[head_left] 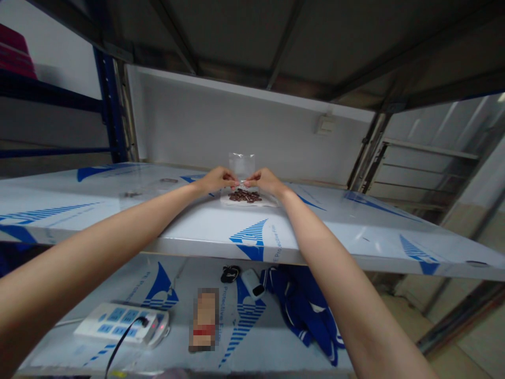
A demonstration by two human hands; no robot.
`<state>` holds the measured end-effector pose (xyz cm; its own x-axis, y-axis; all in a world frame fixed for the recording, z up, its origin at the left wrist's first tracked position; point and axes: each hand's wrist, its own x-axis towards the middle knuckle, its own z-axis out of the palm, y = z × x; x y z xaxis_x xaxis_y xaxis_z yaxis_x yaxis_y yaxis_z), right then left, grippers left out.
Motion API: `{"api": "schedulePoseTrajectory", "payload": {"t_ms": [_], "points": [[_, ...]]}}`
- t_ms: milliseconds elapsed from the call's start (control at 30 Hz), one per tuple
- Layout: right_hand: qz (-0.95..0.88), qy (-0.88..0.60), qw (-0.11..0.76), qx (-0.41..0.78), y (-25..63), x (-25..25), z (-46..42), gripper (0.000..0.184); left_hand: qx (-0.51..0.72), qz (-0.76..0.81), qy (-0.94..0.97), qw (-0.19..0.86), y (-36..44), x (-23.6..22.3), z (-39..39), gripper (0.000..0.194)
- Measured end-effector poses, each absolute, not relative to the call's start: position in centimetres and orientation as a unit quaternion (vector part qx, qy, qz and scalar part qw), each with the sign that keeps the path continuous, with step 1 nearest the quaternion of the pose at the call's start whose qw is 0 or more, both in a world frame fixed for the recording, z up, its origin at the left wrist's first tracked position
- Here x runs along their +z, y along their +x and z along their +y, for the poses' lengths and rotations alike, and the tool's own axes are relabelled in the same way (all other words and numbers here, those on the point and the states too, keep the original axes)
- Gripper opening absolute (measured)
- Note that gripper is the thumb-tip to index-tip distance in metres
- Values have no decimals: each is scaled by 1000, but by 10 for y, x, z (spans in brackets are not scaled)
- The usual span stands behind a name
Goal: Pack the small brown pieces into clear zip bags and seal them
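Both arms reach forward over the upper shelf. A clear plastic bag point(242, 164) stands up between my hands, and its middle is pinched on both sides. My left hand point(219, 179) is closed, thumb and fingertips on the bag's left part. From the other side my right hand point(266, 182) grips it the same way, fingertips close to the left ones. Just below the fingers lies a heap of small dark brown oblong pieces point(245, 196), seemingly in the bag's lower part. They are too small to name.
The upper shelf point(205, 223) wears printed protective film; a small oval loop point(169, 180) lies left. Below are a power strip point(118, 322) with a cable, a blurred-out item point(204, 320), a pale device point(252, 283) and blue cloth point(300, 305). A metal shelf point(244, 42) hangs overhead.
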<state>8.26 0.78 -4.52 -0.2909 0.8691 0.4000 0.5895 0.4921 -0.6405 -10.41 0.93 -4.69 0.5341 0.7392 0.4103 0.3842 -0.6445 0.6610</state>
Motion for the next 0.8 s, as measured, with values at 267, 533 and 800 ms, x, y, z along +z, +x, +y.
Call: {"api": "schedulePoseTrajectory", "payload": {"t_ms": [267,533,800], "points": [[-801,-467,339,160,82,-43,4,13,331,327,867,178,-97,-47,11,18],[-797,-500,322,105,81,-42,7,12,332,332,864,182,-95,-48,8,23],[-808,-442,353,162,83,-49,3,24,324,338,869,161,-100,-51,10,25]]}}
